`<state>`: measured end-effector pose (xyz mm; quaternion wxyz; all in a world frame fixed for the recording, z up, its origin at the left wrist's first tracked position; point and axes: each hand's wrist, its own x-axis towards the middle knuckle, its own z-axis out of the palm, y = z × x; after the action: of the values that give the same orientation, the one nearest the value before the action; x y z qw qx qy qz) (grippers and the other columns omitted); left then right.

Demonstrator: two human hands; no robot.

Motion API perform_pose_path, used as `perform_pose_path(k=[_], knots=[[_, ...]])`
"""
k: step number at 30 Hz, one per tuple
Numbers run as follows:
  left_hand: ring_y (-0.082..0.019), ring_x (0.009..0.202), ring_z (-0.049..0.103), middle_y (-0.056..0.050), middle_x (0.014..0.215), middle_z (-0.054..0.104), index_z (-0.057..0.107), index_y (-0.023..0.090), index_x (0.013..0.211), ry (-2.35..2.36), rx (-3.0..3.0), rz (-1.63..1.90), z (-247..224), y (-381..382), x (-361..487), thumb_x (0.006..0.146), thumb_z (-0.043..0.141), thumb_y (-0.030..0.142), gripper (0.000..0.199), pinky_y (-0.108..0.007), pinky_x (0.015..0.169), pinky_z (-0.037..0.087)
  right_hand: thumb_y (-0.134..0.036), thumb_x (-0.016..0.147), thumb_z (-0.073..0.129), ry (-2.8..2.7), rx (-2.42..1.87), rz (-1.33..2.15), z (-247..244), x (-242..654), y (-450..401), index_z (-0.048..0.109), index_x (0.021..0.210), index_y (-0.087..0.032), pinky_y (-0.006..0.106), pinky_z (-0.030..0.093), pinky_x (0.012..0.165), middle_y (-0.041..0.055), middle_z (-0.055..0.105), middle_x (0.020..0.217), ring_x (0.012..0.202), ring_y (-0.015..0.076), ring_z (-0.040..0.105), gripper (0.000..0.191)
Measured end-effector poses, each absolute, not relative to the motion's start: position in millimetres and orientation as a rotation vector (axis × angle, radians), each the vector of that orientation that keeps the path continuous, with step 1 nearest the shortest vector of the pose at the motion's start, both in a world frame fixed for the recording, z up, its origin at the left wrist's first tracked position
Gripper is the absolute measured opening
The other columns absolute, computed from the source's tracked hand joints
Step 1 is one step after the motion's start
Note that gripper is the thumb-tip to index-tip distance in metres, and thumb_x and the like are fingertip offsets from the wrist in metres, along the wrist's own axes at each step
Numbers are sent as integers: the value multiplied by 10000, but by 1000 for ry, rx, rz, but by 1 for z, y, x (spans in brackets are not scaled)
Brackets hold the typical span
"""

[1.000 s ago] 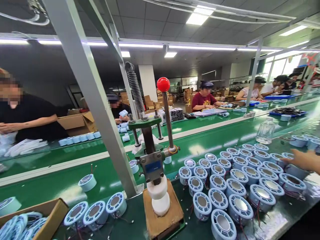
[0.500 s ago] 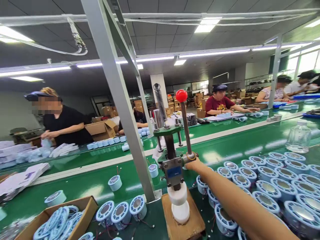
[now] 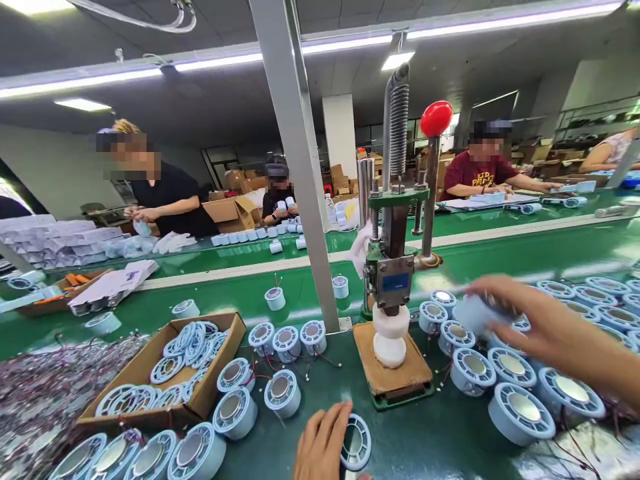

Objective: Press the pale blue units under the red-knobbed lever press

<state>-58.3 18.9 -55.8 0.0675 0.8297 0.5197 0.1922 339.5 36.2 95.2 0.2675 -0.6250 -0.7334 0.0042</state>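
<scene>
The right hand point(image 3: 527, 313) has left the foot of the press lever, where it was half a second ago, and is now out over the rows of light-blue units on the right, while the left hand point(image 3: 323, 440) has come into view at the bottom edge. The right fingers are closed around a blurred light-blue unit point(image 3: 475, 315), lifted above the nearest row. The left fingers and thumb grip a round light-blue part point(image 3: 356, 442) with a dark centre, tilted over the green work surface point(image 3: 425, 440) in front of the press.

The hand press point(image 3: 395, 280) stands upright between the two hands, its lever topped by a red knob point(image 3: 437, 119), its white blocks point(image 3: 390, 350) above a wooden base point(image 3: 365, 343). Just behind and to its left, a grey post point(image 3: 295, 153) rises from the bench edge and cuts across the view of the belt. Left of the left hand, several loose units point(image 3: 235, 410) with trailing wires crowd a cardboard box point(image 3: 213, 377) of light-blue rings point(image 3: 200, 343). Across the belt, a co-worker in a black top point(image 3: 165, 193) and another in a dark red top point(image 3: 480, 170) are at the far bench
</scene>
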Motion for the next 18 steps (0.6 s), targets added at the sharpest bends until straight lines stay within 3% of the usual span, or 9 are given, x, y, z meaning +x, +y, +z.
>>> perform_pose_path(k=[3,7,9,12,15,18], knots=[[-320,1266,497,-27,1426,546,470,338,1419,1569,2479,546,-48,18,-53,634,784,154,865,-474,1059,450,-254,821,610,-2353,-1430,307,68,299,-24,561,1294,-391,279,505,1007,-27,510,1413,1258,216,555,495],[-333,1251,506,-49,1414,557,535,299,1374,1558,2482,590,-44,19,-50,665,751,202,747,-502,1040,461,-56,681,544,-2440,-1150,447,55,233,-35,709,1079,-342,200,552,893,-15,645,1221,1049,155,672,517],[-333,1237,521,-60,1384,583,551,275,1361,1543,2489,649,-47,20,-52,707,733,229,681,-504,1029,473,-15,611,475,-2373,-1109,349,54,217,-27,737,968,-321,235,548,928,-10,653,1200,1082,162,660,538],[-319,1218,545,-65,1326,629,574,262,1335,1513,2487,748,-53,20,-56,744,704,223,607,-483,1025,489,-14,542,416,-2314,-1104,288,41,214,-23,733,856,-280,350,497,1033,14,545,1370,1267,206,552,520],[-301,1207,563,-49,1294,652,587,276,1314,1510,2459,820,-54,18,-56,711,710,180,622,-452,1022,504,-54,629,467,-2105,-1144,234,4,211,-24,684,1055,-251,414,501,1025,76,441,1464,1328,245,493,517],[-295,1215,565,-36,1286,657,592,294,1305,1526,2407,887,-50,15,-54,731,696,201,591,-463,1027,506,-201,759,586,-1786,-1282,173,-41,193,-21,466,1362,-211,430,508,1021,138,447,1436,1316,264,501,615]])
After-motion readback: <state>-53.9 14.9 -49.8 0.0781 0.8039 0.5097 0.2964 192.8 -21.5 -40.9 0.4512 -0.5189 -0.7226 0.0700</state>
